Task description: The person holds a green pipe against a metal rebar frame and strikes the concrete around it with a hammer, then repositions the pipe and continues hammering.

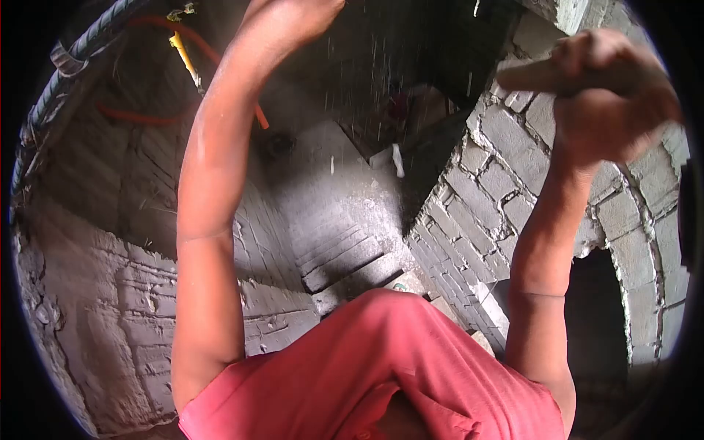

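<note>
My right hand (612,121) is raised at the upper right, closed around a brown, tapered wooden-looking piece (529,77) like a tool handle. Motion blurs it, and I cannot make out the rest of the tool. Behind this hand stands a grey brick wall (506,139) with rough mortar joints. My left hand (304,18) reaches up at the top edge of the view. Its fingers lie outside the picture, so whether it holds anything cannot be seen. White specks streak through the air between the two arms.
Below me is a dusty grey floor (330,183) with step-like edges. Rough brickwork (132,315) rises on the left. A ribbed steel bar (73,62) curves along the upper left, near an orange strip (139,117) and a yellow piece (181,55). A dark opening (598,315) lies at the lower right.
</note>
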Action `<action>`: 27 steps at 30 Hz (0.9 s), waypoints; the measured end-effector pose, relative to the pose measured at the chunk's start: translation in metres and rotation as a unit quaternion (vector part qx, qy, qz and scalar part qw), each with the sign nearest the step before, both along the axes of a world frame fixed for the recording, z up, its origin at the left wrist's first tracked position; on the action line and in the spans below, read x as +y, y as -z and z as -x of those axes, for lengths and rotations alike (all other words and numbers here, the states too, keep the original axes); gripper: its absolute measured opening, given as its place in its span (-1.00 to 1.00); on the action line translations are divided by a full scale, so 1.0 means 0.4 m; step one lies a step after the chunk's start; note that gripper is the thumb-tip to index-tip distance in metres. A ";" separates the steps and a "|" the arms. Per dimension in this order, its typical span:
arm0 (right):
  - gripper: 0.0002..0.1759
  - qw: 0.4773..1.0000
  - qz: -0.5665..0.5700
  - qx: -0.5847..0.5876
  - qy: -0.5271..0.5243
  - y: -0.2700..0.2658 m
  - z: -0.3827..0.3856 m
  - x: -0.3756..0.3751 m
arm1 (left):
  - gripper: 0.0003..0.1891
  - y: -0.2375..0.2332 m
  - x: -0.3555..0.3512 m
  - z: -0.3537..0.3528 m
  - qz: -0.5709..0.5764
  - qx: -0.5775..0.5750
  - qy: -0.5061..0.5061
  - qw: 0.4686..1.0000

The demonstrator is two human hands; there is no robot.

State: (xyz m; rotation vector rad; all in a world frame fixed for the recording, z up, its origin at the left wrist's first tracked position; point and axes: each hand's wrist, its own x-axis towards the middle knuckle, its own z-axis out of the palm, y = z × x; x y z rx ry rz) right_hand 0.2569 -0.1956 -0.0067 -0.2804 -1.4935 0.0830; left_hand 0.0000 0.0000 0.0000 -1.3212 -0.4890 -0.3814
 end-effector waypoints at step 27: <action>-0.31 0.976 0.078 0.068 0.193 0.164 0.089 -0.008 | -0.36 0.063 0.049 -0.089 0.706 -0.398 0.546 0.213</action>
